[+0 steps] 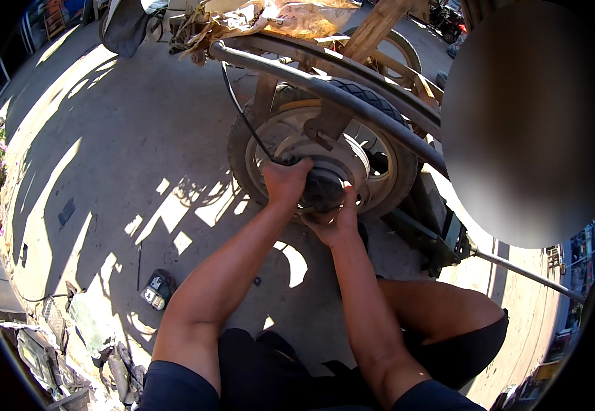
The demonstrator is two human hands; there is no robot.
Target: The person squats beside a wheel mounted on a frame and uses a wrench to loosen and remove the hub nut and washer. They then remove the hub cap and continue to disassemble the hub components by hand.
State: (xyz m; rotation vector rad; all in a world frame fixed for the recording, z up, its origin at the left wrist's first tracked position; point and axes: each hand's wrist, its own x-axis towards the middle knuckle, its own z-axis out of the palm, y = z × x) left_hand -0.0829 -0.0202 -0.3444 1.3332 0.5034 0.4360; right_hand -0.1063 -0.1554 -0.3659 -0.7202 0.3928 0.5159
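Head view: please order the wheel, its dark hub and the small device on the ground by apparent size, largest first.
1. wheel
2. dark hub
3. small device
The hub is partly covered by the left hand and right hand, so ranks two and three are unsure.

Harsh sunlight, hard dappled shadows, fisheye-bent edges.
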